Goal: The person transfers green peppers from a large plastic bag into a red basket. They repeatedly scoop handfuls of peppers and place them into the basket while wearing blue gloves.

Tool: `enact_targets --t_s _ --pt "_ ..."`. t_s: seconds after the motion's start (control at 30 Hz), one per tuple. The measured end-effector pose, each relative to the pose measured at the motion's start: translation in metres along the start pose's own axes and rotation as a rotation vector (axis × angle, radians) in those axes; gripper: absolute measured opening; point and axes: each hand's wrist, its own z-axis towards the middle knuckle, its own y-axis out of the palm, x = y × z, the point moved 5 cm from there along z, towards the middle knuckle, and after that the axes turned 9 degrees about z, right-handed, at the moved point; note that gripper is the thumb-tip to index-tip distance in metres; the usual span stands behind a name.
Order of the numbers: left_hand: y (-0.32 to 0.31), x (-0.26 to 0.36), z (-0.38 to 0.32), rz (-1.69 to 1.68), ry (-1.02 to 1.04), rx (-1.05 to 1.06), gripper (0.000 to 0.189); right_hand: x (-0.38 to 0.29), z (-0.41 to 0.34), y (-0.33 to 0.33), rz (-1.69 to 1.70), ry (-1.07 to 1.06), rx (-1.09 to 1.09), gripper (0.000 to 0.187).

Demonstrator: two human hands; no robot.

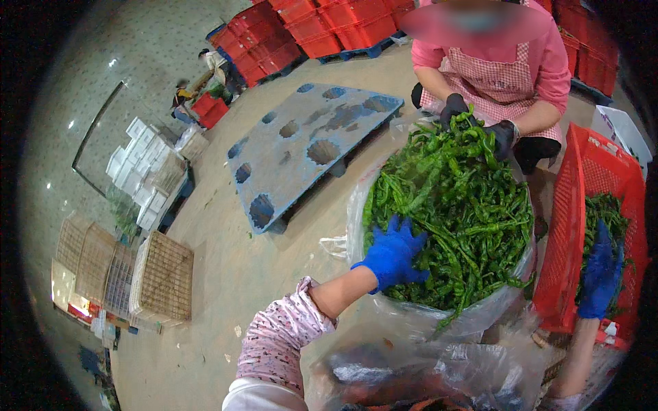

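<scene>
A large round heap of green chili peppers (pixel 457 205) fills a container lined with clear plastic (pixel 360 205). My left hand (pixel 396 253), in a blue glove, rests with spread fingers on the heap's near left side; whether peppers lie under the palm is hidden. On the right, my right hand (pixel 602 275), also blue-gloved, reaches into a red plastic crate (pixel 558 257) over the darker green peppers (pixel 606 208) in it. Its fingers look extended, slightly blurred, with nothing visibly gripped. Across the heap, a co-worker's black-gloved hands (pixel 475 126) hold some peppers.
A blue plastic pallet (pixel 308 149) lies on the floor left of the heap. Clear plastic sheeting (pixel 462 370) covers things close before me. Red crates (pixel 329 25) stand stacked at the back. Wicker-like baskets (pixel 164 277) and white boxes (pixel 146 169) are at left; two people work farther off.
</scene>
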Motion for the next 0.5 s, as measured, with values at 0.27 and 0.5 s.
enact_targets --t_s 0.27,0.5 --pt "0.03 -0.037 -0.004 -0.21 -0.172 -0.081 0.085 0.133 -0.016 0.065 -0.41 0.279 0.148 0.04" --pt "0.028 -0.057 0.003 -0.372 -0.151 0.199 0.076 0.185 -0.027 0.104 -0.327 0.531 0.242 0.034"
